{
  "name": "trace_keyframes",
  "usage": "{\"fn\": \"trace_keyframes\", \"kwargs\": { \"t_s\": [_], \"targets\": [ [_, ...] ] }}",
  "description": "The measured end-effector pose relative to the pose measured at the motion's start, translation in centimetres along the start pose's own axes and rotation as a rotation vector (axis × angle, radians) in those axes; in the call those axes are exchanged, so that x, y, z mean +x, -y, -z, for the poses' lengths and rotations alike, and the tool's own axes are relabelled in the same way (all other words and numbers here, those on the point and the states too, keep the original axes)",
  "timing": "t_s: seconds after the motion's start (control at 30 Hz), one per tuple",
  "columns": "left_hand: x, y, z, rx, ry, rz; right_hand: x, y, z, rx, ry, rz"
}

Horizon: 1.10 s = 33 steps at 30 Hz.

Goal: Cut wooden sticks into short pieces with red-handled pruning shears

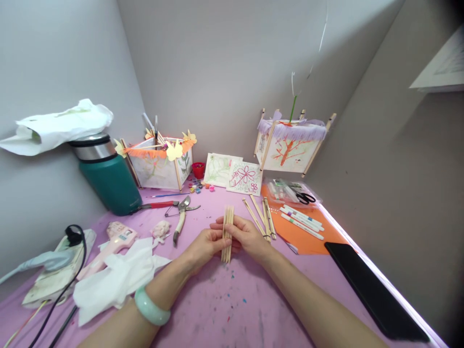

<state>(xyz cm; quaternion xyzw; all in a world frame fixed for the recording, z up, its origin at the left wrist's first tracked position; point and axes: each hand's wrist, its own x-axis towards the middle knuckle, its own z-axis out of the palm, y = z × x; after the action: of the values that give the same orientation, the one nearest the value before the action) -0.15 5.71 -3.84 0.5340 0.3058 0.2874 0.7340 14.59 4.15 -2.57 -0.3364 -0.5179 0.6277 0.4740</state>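
Observation:
A small bundle of pale wooden sticks (228, 227) stands roughly upright between my two hands, above the purple tabletop (203, 309). My left hand (210, 244) is closed on the lower part of the bundle, its thumb across the front. Higher up, my right hand (244, 232) grips the same sticks from the right side. Some fingers are hidden behind the bundle. Just beyond my right hand lie several more wooden sticks (259, 217) with dark bands near their ends.
Left are pruning shears (181, 217), a pink glue gun (112, 249), white tissue (116, 280), a power strip (54, 275) and a green bottle (108, 179). Behind stand a decorated paper box (155, 169) and drawn cards (244, 177). Right are markers (302, 222) and a black slab (373, 290).

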Motion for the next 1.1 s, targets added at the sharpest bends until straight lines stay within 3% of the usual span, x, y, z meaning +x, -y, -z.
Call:
{"fn": "trace_keyframes", "kwargs": {
  "t_s": [0.43, 0.63, 1.1],
  "targets": [
    [-0.1, -0.3, -0.2, -0.02, 0.046, 0.021, -0.2, -0.2, -0.1, 0.039, 0.034, 0.043],
    [-0.4, -0.4, -0.1, -0.019, 0.057, 0.016, -0.4, 0.1, 0.5, 0.023, 0.124, 0.03],
    [-0.7, -0.1, -0.2, 0.12, 0.087, 0.003, -0.9, 2.2, 1.3, -0.185, 0.26, 0.05]
  ]
}}
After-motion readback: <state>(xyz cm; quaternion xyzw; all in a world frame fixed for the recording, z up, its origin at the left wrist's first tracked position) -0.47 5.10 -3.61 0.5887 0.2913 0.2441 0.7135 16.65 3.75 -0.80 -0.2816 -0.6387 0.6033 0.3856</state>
